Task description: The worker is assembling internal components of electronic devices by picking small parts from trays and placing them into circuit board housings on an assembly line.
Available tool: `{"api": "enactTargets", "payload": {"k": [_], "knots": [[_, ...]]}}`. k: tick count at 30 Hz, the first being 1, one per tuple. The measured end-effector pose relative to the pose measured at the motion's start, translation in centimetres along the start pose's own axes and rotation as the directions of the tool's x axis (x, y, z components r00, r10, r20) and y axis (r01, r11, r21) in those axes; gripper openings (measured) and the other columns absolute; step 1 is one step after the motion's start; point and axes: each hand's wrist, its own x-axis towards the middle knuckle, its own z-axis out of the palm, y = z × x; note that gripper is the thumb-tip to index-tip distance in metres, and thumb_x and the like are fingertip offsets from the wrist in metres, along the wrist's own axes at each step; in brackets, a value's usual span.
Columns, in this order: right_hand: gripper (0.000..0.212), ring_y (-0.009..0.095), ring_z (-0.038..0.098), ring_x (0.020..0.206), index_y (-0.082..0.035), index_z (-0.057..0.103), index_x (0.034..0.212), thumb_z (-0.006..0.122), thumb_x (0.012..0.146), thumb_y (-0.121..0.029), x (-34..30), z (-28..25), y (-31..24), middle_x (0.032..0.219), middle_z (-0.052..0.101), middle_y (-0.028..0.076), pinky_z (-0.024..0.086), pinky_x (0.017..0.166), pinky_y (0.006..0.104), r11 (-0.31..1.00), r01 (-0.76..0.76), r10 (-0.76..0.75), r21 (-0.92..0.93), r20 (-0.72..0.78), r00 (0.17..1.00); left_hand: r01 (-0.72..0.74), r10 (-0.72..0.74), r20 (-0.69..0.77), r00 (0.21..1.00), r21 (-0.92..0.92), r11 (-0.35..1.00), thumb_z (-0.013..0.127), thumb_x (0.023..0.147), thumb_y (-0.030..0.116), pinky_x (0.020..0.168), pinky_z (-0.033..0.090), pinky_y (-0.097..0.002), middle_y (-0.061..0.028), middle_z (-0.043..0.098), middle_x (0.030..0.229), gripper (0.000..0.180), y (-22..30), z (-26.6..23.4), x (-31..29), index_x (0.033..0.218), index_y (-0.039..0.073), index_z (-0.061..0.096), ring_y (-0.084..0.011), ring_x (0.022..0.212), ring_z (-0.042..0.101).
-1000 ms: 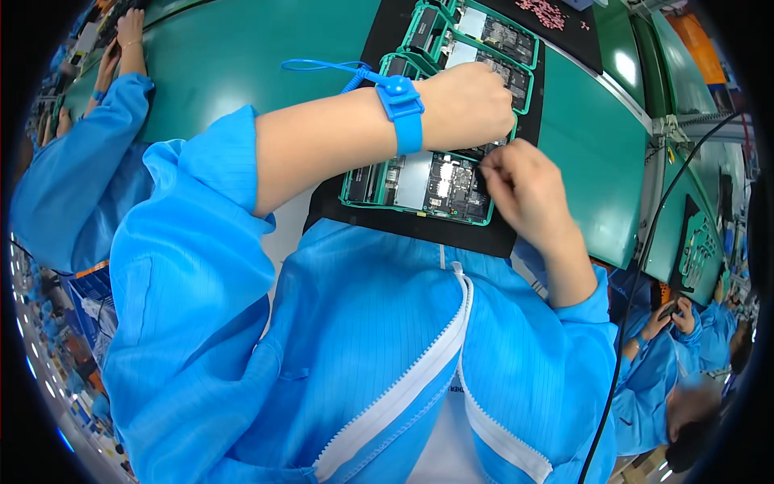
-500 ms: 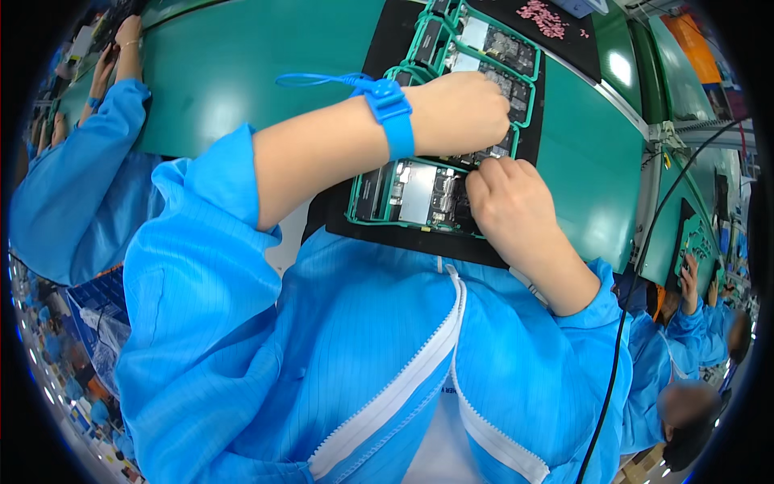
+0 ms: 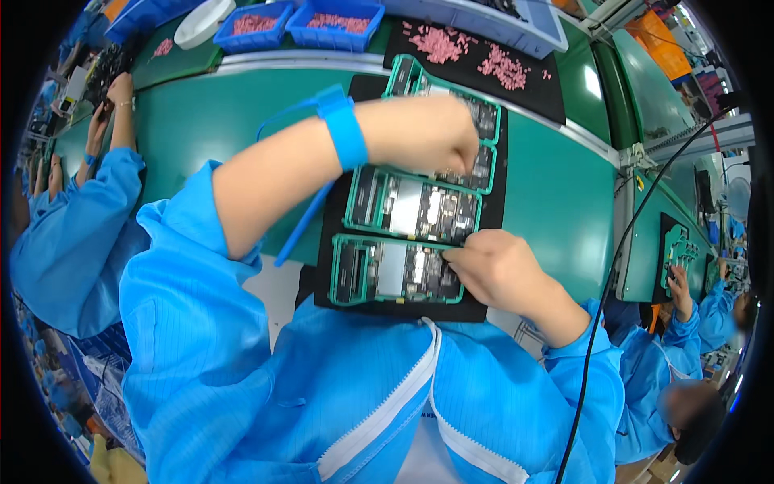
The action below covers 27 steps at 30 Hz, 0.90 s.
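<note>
Several green frames holding dark-and-silver circuit-board assemblies lie in a column on a black mat (image 3: 497, 211). My left hand (image 3: 431, 135) is over the third frame (image 3: 485, 168) from me, fingers curled downward and pressed together. Whatever they may hold is hidden. On that wrist sits a blue strap (image 3: 345, 135) with a loose tail. At the right end of the nearest frame (image 3: 391, 270), my right hand (image 3: 501, 270) has its thumb and fingers drawn together at the board's corner. Between the hands, the second frame (image 3: 413, 208) is in plain view.
Pink small pieces (image 3: 439, 44) lie on a dark mat at the far side, by blue bins (image 3: 334, 24) of similar pieces. A black cable (image 3: 601, 306) crosses the right side. Co-workers' arms (image 3: 113, 173) show at left and right above the green tabletop (image 3: 556, 202).
The view has shifted, bringing in the far bins. My left hand has moved from the second frame to the third, uncovering the second. My right hand stays by the nearest frame's right end.
</note>
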Motion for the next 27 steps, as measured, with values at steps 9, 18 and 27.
{"api": "enactTargets", "payload": {"k": [9,18,27], "knots": [[0.008,0.029,0.061,0.071,-0.005,0.066,0.083,0.065,0.076,-0.009,10.8,-3.7,14.7,0.078,0.061,0.012,0.049,0.066,0.0380,0.917,-0.385,0.392,0.104,-0.419,0.819,0.463,-0.424,-0.187,0.886,0.380,0.801,0.074,0.065,0.019,0.071,0.053,-0.0386,-0.0143,0.068,0.075,0.018,-13.4,-3.9,6.1,0.079,0.008,0.072,-0.0302,0.074,0.066],[0.018,0.036,0.065,0.082,-0.004,0.068,0.082,0.067,0.075,-0.021,19.2,-3.2,18.5,0.088,0.067,0.018,0.053,0.073,0.0455,0.816,-0.577,0.545,-0.026,-0.300,0.783,0.422,-0.375,-0.194,0.906,0.360,0.832,0.065,0.070,0.016,0.072,0.053,-0.0420,-0.0148,0.067,0.080,0.009,-16.1,-3.5,7.2,0.074,0.009,0.070,-0.0331,0.081,0.065],[0.015,0.037,0.065,0.087,0.000,0.068,0.082,0.061,0.072,-0.009,20.5,-3.9,18.5,0.089,0.067,0.020,0.053,0.076,0.0452,0.760,-0.631,0.577,-0.157,-0.284,0.766,0.475,-0.441,-0.186,0.878,0.239,0.847,0.073,0.065,0.012,0.071,0.052,-0.0400,-0.0144,0.067,0.078,0.009,-16.6,-4.6,5.6,0.072,0.008,0.070,-0.0308,0.079,0.065]]}}
